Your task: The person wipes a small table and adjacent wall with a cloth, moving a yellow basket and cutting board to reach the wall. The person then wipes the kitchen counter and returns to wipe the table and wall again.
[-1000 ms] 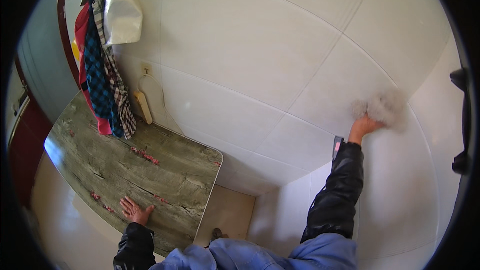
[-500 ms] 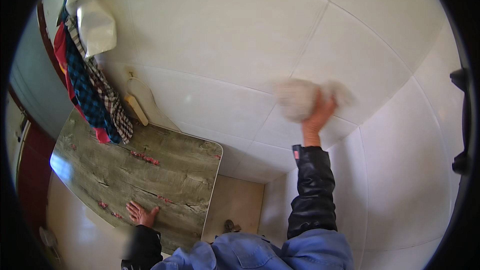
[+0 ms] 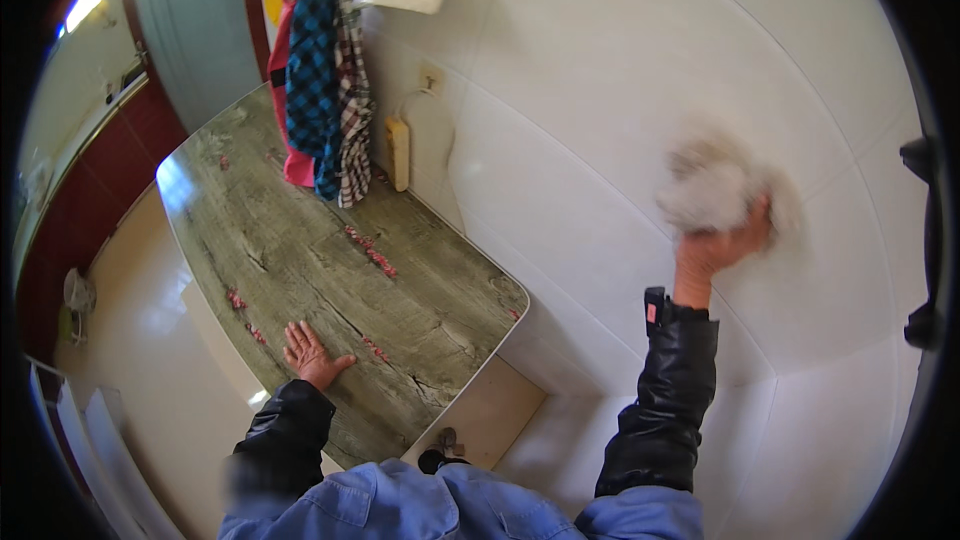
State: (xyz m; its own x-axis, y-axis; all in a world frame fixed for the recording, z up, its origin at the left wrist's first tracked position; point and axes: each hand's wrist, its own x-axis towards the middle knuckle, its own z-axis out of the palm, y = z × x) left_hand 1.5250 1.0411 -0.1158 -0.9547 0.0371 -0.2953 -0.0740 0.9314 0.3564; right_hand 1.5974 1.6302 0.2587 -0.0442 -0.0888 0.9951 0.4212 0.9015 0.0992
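In the head view the right hand (image 3: 712,252), gripping a bunched pale cloth (image 3: 716,186) above its fingers, is sweeping rightward again along the white tiled wall (image 3: 600,90), the wad too rounded and blurred to show a long axis, while the left hand (image 3: 312,355) is staying spread flat on the wood-grain table (image 3: 300,240).

The person's left hand (image 3: 312,352) lies flat at the lower left of the frame, palm down and fingers spread, its black-sleeved forearm rising from the bottom edge. The right arm reaches up at the right of the frame, the right hand (image 3: 718,248) raised, fingers curled closed in a grip.
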